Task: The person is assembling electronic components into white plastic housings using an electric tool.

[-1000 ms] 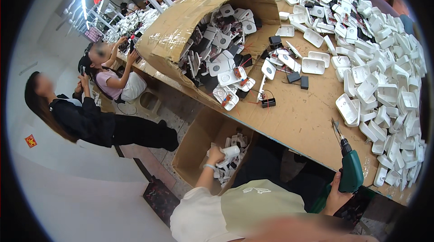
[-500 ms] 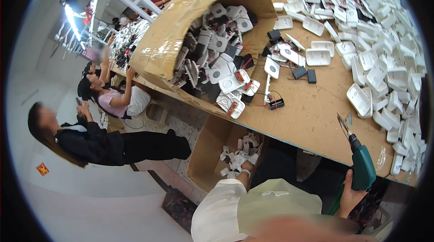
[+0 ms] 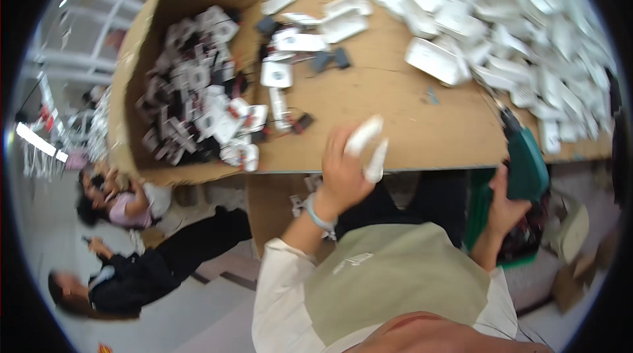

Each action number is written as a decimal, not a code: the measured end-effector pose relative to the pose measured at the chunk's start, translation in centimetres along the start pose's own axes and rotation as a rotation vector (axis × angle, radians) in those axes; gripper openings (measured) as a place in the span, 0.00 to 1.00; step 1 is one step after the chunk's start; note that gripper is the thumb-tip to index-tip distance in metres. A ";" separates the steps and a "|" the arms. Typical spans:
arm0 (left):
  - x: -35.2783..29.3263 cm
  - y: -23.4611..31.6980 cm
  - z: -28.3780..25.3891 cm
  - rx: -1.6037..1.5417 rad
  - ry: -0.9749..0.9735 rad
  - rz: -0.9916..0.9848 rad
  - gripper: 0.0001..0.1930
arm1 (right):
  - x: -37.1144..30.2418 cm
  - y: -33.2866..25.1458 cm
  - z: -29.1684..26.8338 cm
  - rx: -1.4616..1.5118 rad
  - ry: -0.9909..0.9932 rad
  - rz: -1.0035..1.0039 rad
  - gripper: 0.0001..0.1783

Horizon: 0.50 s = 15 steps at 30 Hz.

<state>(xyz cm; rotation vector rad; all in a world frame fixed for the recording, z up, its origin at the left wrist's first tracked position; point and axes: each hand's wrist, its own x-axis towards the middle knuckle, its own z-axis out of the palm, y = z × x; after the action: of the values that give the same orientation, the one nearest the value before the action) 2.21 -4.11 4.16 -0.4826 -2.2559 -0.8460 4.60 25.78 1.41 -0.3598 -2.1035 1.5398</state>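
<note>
My left hand [image 3: 344, 172] is raised over the table's near edge, thumb and finger apart. White coverings, which look like finger cots [image 3: 364, 135], sit on two of its fingertips, and no object shows between them. My right hand [image 3: 506, 211] is wrapped round the handle of a green soldering gun [image 3: 527, 163]. Its thin metal tip points up and away, close to the heap of white plastic housings [image 3: 455, 20]. Beyond my left hand lie loose white parts with wires [image 3: 278, 75] and small black blocks [image 3: 341, 58].
On its side at the table's left, a large cardboard box [image 3: 122, 109] holds many wired white parts. Another carton [image 3: 264, 211] with white pieces stands below the table edge [image 3: 422, 148]. At left, a person in black [image 3: 142, 274] stands and others sit farther back.
My left hand has come up out of the lower carton to above the table edge. My right hand still holds the soldering gun. The view has turned.
</note>
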 end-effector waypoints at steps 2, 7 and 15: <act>6.6 -0.1 3.5 0.081 -0.214 0.021 0.25 | 0.4 -0.9 0.0 0.117 -0.018 0.015 0.13; 11.6 -6.1 11.5 0.325 -0.369 0.468 0.16 | -0.5 -0.7 -1.7 0.172 0.021 -0.012 0.16; 1.9 -2.1 7.4 0.518 -0.477 0.396 0.04 | -0.3 0.0 -2.5 0.168 -0.017 -0.028 0.17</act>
<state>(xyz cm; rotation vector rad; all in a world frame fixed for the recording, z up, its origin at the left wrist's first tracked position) -3.66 -0.39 0.43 -0.9073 -2.5469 0.0754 6.22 27.61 1.93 -0.2572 -1.9658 1.6937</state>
